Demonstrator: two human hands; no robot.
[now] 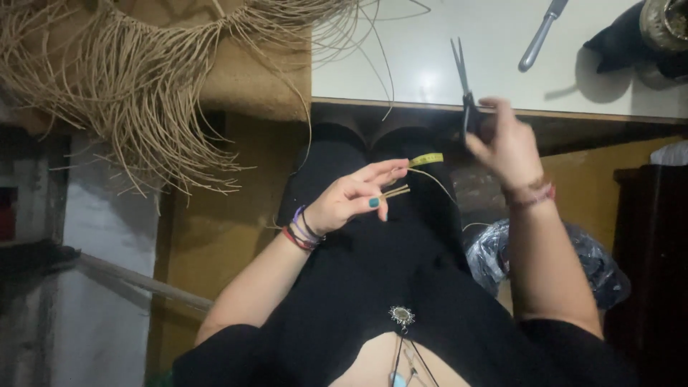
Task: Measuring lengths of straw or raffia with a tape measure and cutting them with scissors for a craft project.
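Pinched between thumb and fingertips, a short bundle of tan straw strands [396, 191] sits in the left hand [349, 198], cut ends poking out toward the right. A yellow measuring tape [426, 159] tip shows just above those ends, near the same fingers; whether the hand grips it too, I cannot tell. Over on the right, the right hand [507, 147] is closed around the handles of a pair of scissors [462, 79], blades pointing up and nearly shut, raised well above the strands and crossing the edge of the white table [430, 72].

Take the strand bundle as the landmark. The scissors stand up and to the right of it, apart, not touching. A thin loose strand [438, 183] trails from the bundle toward the right wrist. Far up and left of it hangs a big fringe of the same straw [136, 107], spilling off the table edge. Right and below lies a crinkled dark plastic bag [595, 265]. A metal handle [539, 34] lies on the table further up and right.

Doing this well, I judge, means keeping the pinch firm and close to the ends so the strands stay level, bringing the blades in square across them, and keeping the left fingertips clear of the cut line. That trailing strand could snag the blades.
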